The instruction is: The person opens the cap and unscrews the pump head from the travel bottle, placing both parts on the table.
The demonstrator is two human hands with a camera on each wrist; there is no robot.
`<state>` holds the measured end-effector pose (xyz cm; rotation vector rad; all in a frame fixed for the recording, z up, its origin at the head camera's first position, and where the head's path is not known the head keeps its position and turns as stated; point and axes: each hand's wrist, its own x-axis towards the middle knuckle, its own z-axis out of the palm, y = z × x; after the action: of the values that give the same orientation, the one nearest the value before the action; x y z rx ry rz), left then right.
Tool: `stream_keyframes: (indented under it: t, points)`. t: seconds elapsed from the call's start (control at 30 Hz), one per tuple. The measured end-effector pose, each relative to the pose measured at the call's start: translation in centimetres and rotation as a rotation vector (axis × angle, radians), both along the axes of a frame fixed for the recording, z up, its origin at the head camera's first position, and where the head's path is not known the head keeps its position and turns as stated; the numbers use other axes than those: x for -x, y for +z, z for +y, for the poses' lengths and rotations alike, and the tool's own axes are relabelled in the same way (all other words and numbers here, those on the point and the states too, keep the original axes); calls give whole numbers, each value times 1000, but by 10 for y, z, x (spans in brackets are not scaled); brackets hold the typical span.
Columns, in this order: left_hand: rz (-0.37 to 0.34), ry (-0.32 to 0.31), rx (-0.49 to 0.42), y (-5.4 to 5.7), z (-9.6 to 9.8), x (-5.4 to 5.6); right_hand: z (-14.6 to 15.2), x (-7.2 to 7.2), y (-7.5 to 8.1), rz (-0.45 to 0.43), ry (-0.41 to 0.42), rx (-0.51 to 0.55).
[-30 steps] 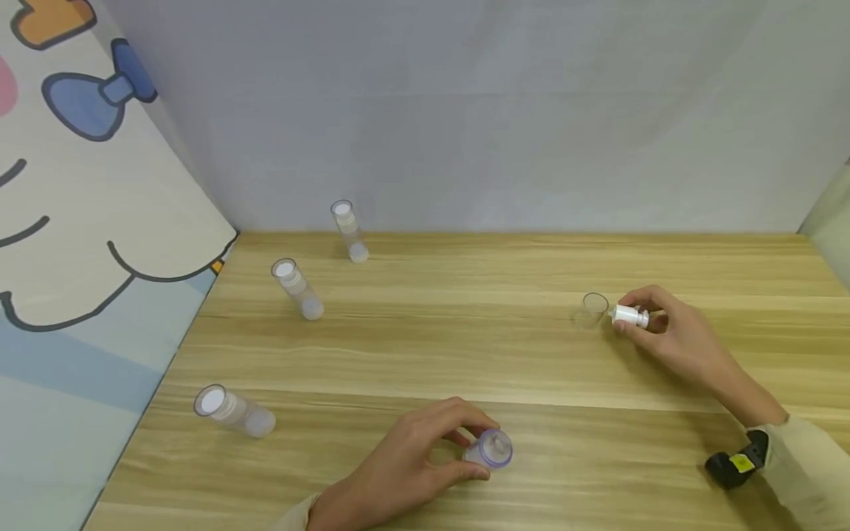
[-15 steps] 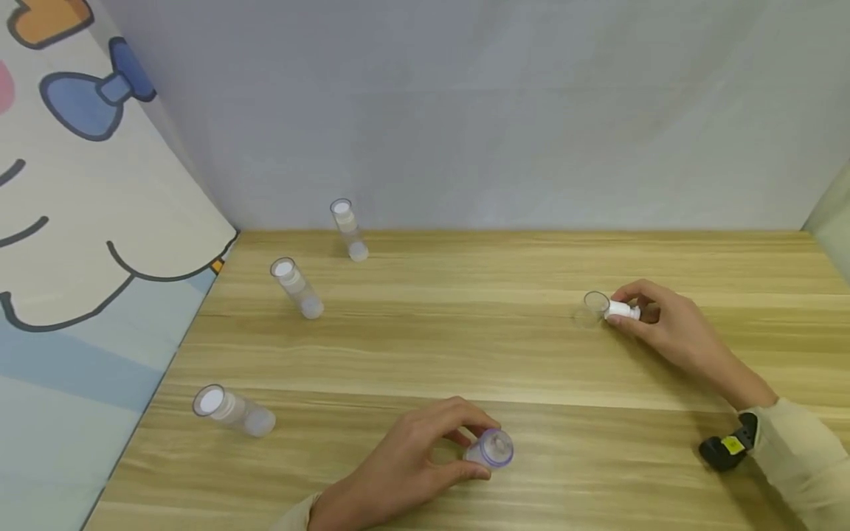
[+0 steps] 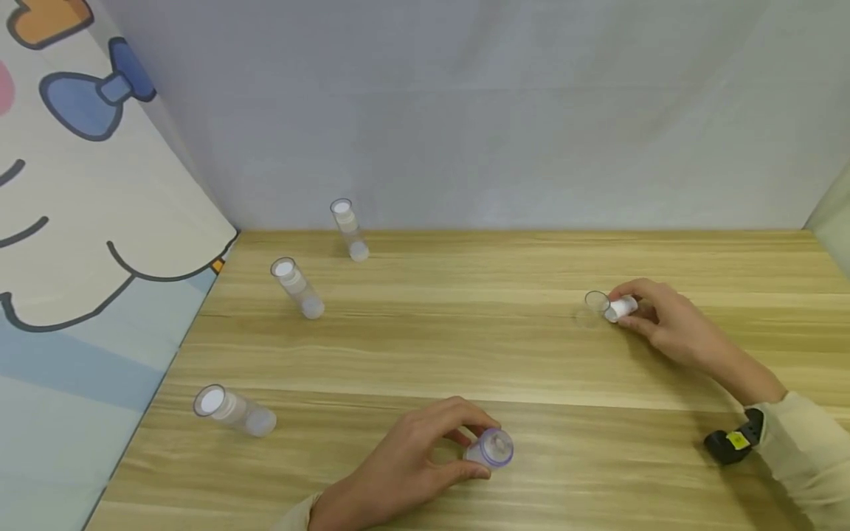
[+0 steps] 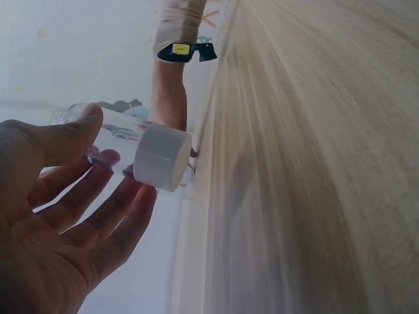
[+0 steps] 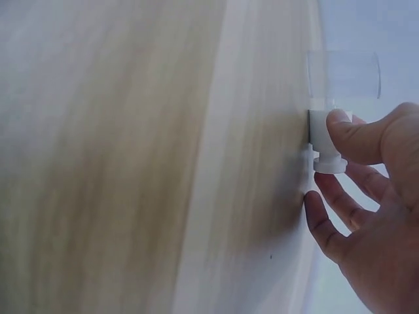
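My left hand [image 3: 415, 457] pinches a clear cylindrical bottle [image 3: 489, 448] with a purple-tinted rim. In the left wrist view, a white band [image 4: 162, 157] shows at one end of that bottle, with fingers and thumb around its clear part. On the right, my right hand [image 3: 677, 324] pinches a small white cylindrical fitting [image 3: 620, 308] between thumb and fingers. Seen from the right wrist, the fitting [image 5: 327, 139] has a narrower flanged end and sits at the table surface. Just beside it stands a clear, open-rimmed cup-like cap [image 3: 595, 304].
Along the table's left side stand three clear bottles with white tops: a near one [image 3: 234, 411], a middle one [image 3: 297, 288] and a far one [image 3: 350, 230]. Behind the wooden table [image 3: 425, 332] rises a grey wall [image 3: 465, 118], with a cartoon-printed panel [image 3: 80, 243] at left.
The white fitting has shifted slightly left toward the clear cap, tilted and come down at the table in my right hand. My left hand and its bottle stay in place.
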<state>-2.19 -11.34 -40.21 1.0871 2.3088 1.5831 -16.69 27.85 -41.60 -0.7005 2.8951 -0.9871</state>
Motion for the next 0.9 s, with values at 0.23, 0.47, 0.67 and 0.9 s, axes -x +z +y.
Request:
stream_keyframes:
  t: [0.23,0.47,0.67,0.9]
  points:
    - [67,-3,8,-1,0,1,1,-1,-2,70,33,-3]
    - [63,0,18,1,0,1,4,-4,2,39,41,-1]
    - [54,-1,8,1,0,2,7,-7,3,51,48,-16]
    - [59,2,19,2,0,4,10,-10,1,87,18,-55]
